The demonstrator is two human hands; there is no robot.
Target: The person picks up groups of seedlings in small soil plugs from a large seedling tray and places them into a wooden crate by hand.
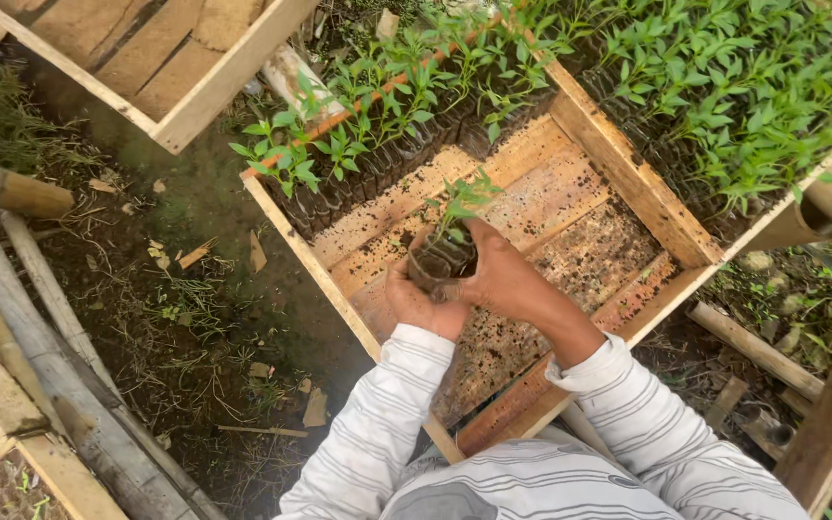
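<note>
2 hands (474, 284), 3 wooden crates (628, 173)

Soft, even daylight fills the scene, probably from an overcast sky, since no hard shadows fall anywhere. The pale wooden tray frame (628, 164) is the brightest area, without glare. The soil ground (204, 318) at lower left sits darker and murky. Seedling leaves (724, 67) look slightly smeared at the top right edge, and straight boards bow mildly near the corners.
</note>
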